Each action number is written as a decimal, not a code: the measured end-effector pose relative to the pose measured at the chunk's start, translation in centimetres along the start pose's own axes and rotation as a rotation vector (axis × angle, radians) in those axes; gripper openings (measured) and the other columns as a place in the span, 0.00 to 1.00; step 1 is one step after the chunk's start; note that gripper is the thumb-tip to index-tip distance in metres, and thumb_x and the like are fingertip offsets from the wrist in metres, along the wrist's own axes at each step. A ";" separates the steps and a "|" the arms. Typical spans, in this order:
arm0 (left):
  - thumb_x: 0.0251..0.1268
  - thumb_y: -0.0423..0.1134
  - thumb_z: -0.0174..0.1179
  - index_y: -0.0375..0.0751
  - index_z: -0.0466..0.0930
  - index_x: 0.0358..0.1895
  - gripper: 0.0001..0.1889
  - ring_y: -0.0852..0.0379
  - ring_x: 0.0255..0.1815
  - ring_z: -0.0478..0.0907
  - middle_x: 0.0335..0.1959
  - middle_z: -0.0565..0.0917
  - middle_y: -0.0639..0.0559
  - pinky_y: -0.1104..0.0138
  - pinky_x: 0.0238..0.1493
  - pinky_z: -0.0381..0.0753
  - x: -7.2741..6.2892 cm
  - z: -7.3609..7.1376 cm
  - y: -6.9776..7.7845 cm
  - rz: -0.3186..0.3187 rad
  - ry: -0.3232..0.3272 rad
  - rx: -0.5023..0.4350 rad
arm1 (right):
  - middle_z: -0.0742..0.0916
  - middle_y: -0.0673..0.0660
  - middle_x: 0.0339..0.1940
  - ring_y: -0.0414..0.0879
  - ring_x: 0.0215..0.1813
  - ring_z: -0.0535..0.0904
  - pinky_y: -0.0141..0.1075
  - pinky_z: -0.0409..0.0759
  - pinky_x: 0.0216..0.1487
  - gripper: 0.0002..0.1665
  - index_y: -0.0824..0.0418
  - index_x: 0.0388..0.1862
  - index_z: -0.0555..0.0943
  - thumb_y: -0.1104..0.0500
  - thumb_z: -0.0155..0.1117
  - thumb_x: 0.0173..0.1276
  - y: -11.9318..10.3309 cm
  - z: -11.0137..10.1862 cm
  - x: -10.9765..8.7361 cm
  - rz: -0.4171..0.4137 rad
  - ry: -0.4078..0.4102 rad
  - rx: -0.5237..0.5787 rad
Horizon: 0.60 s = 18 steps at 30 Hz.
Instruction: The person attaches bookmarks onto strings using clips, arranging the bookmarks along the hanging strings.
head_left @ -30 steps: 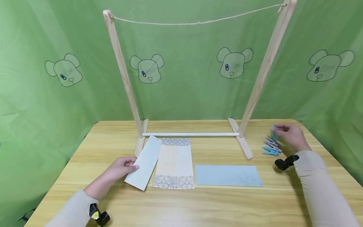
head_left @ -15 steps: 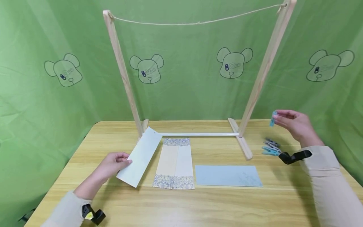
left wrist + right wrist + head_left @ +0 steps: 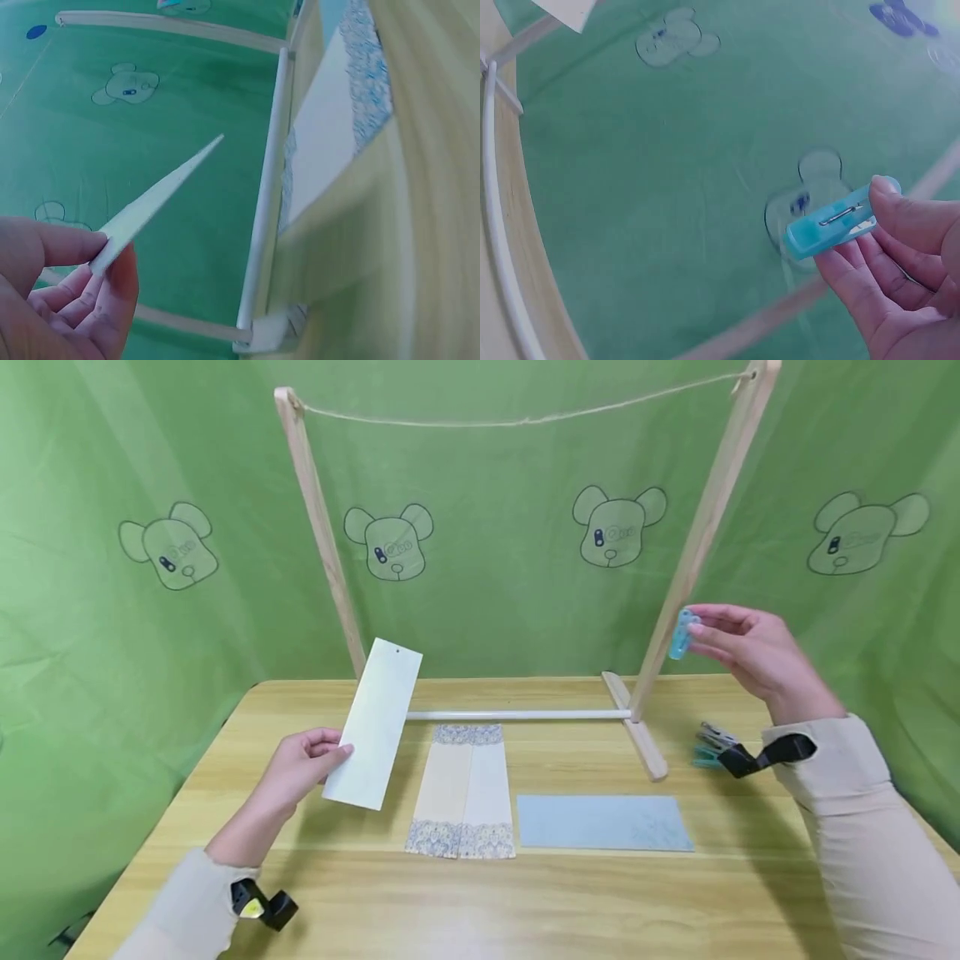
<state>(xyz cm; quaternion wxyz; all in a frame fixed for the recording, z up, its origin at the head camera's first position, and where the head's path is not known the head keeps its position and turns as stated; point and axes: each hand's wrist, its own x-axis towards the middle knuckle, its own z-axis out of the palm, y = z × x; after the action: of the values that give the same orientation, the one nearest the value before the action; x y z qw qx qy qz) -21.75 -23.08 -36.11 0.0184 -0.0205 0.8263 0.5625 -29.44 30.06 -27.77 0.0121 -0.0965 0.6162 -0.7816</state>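
My left hand (image 3: pixel 300 766) pinches a pale rectangular card (image 3: pixel 375 727) near its lower left edge, thumb in front and fingers behind. The card is raised over the table, tilted, with a small hole at its top end. In the left wrist view the card (image 3: pixel 154 206) shows nearly edge-on. My right hand (image 3: pixel 761 652) holds a light blue clothespin (image 3: pixel 681 634) between thumb and fingers, in front of the right wooden post. The right wrist view shows the clothespin (image 3: pixel 836 223) with its metal spring, the thumb pressing one end.
A wooden frame's left post (image 3: pixel 322 527) and right post (image 3: pixel 705 535) carry a sagging string (image 3: pixel 450 423); a white rod (image 3: pixel 517 715) joins their bases. Two lace-patterned cards (image 3: pixel 461 789) and a blue card (image 3: pixel 603 823) lie on the table. Several clothespins (image 3: pixel 716 739) lie at right.
My left hand has lifted the pale card off the table and turned it more upright. My right hand has picked the blue clothespin from the group and carried it up and left.
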 end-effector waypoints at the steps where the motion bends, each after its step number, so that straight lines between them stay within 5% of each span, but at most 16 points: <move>1: 0.64 0.34 0.58 0.24 0.73 0.50 0.17 0.63 0.29 0.79 0.32 0.84 0.52 0.69 0.28 0.80 0.1 0.1 0.3 0.000 0.004 -0.002 | 0.86 0.54 0.38 0.43 0.40 0.83 0.31 0.82 0.45 0.15 0.59 0.43 0.84 0.74 0.60 0.62 -0.3 0.6 0.3 0.005 -0.008 -0.025; 10: 0.64 0.33 0.58 0.25 0.73 0.51 0.16 0.64 0.31 0.80 0.33 0.84 0.52 0.71 0.32 0.81 1.6 0.5 3.8 0.049 0.037 -0.034 | 0.84 0.54 0.41 0.43 0.42 0.82 0.29 0.80 0.48 0.20 0.60 0.49 0.80 0.65 0.71 0.55 -2.8 5.1 3.0 0.040 -0.050 -0.134; 18: 0.64 0.33 0.58 0.26 0.73 0.50 0.15 0.64 0.31 0.79 0.28 0.82 0.59 0.73 0.32 0.80 3.0 0.9 6.6 0.104 0.066 -0.083 | 0.83 0.56 0.41 0.44 0.41 0.82 0.30 0.81 0.47 0.19 0.62 0.46 0.80 0.69 0.70 0.54 -6.0 9.7 5.8 0.030 -0.087 -0.062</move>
<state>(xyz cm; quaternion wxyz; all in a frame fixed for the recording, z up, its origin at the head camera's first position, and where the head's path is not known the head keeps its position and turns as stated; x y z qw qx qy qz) -25.14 -19.86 -30.47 -0.0391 0.0032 0.8024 0.5955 -32.95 21.41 -19.06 0.0477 -0.1215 0.6403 -0.7570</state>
